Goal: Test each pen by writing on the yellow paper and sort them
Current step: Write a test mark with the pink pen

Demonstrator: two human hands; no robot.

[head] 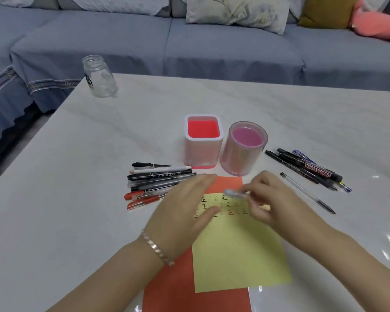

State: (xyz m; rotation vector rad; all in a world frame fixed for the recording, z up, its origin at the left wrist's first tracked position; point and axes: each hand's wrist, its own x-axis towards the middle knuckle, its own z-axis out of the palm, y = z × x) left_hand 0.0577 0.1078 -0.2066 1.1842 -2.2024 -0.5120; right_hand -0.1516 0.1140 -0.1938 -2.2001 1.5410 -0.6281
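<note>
A yellow paper (236,255) lies on a red sheet (173,289) in front of me, with rows of small written marks near its top. My right hand (273,199) pinches a light blue pen (234,193) over those marks; the pen is blurred. My left hand (185,206) hovers flat with straight fingers at the paper's top left corner, holding nothing. A pile of several black and red pens (158,183) lies left of the paper. Another group of dark pens and a whiteboard marker (311,168) lies to the right, with a single clear pen (306,192) beside it.
Two empty pen holders stand behind the paper: a square pink one (203,143) and a round pink one (243,149). A clear glass jar (99,75) stands at the white table's (77,199) far left corner. A blue sofa lies beyond the table.
</note>
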